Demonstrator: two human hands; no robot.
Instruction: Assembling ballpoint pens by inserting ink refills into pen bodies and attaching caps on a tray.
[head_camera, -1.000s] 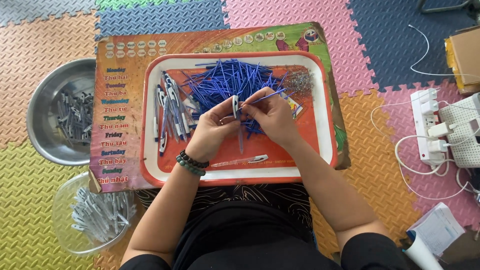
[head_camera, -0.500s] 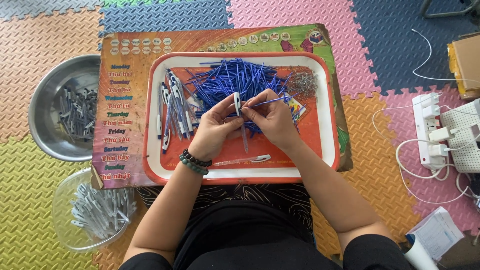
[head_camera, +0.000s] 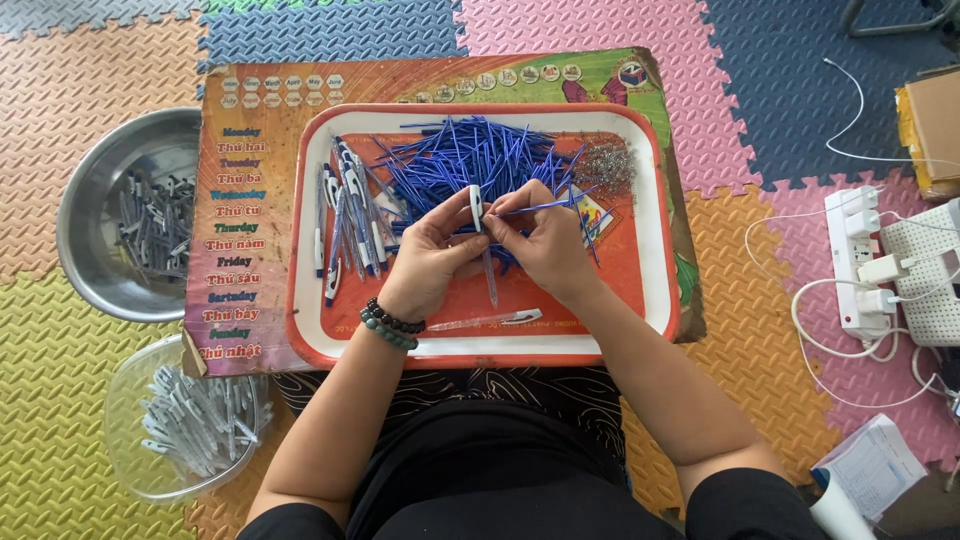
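My left hand (head_camera: 432, 257) pinches a white pen barrel (head_camera: 477, 208) upright over the orange tray (head_camera: 655, 240). Against the barrel's top my right hand (head_camera: 545, 243) holds a thin blue refill (head_camera: 548, 207), which sticks out to the right. Behind both hands lies a heap of blue refills (head_camera: 470, 160). A small pile of metal springs (head_camera: 607, 165) sits at the tray's far right. Finished white-and-blue pens (head_camera: 345, 215) lie in a row at the tray's left. One clear barrel (head_camera: 487, 321) rests near the tray's front edge.
The tray stands on a printed cardboard sheet (head_camera: 235, 230) over coloured foam floor mats. A metal bowl (head_camera: 110, 215) of grey pen parts and a clear plastic bowl (head_camera: 175, 420) of white parts sit at the left. A white power strip (head_camera: 858, 265) with cables lies at the right.
The hands have stayed over the tray's middle, still working the refill and barrel together. The view has shifted slightly; nothing else has moved.
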